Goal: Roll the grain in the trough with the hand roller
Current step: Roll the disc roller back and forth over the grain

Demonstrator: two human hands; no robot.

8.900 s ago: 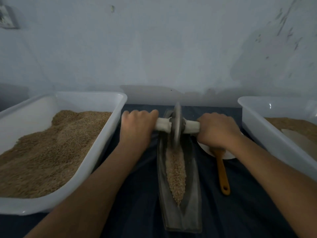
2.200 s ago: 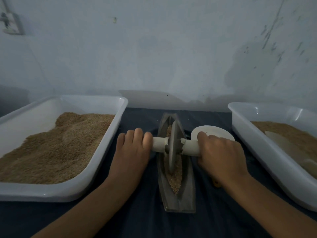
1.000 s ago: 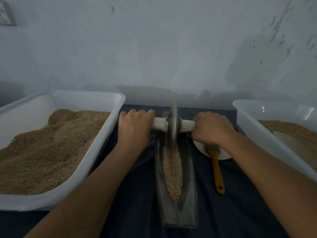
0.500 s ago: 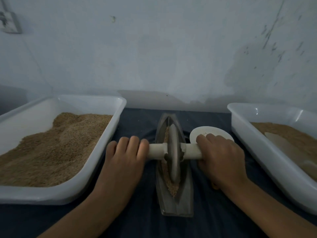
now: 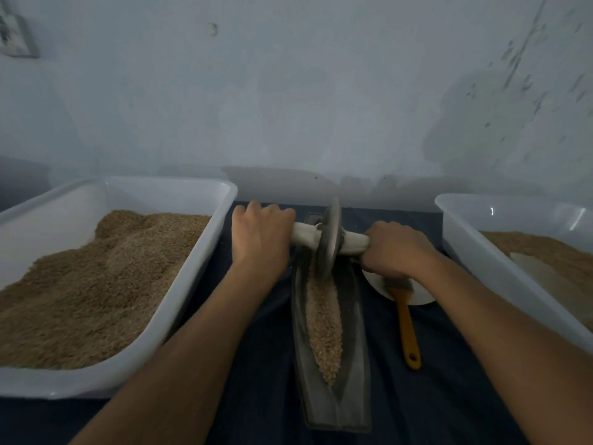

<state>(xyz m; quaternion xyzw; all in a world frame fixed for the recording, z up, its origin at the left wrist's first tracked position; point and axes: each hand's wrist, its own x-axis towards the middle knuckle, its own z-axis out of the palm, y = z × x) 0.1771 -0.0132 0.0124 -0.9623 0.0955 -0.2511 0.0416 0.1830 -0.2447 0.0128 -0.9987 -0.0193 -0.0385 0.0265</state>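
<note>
The grain (image 5: pixel 323 319) lies in a long narrow strip along the bottom of the trough (image 5: pixel 349 396), a dark metal vessel shaped like a boat that stands lengthwise on the counter (image 5: pixel 263 406), which is covered with a dark blue cloth. The hand roller (image 5: pixel 329 239) stands at the far end of the trough, its metal disc upright and its lower edge down in the grain there. A pale handle passes through the disc and sticks out to both sides. The left hand (image 5: pixel 261 240) grips the left end of this handle, with the fingers curled over the top of it, and the right hand (image 5: pixel 396 250) grips the right end in the same way — both hands hold nothing else. Just to the right of the trough lies a white plate (image 5: pixel 420 297), partly hidden under the right hand, and a brush (image 5: pixel 406 319) with an orange handle rests with its head on the plate and its handle pointing toward the person. Left of the trough stands a large white tub (image 5: pixel 205 252) filled with brown grain, heaped higher toward the far side. Right of the trough stands a second white tub (image 5: pixel 475 252) that also holds grain — a pale flat thing lies in it, but what it is I cannot tell. Behind the trough a pale blue wall (image 5: pixel 288 91) rises.
</note>
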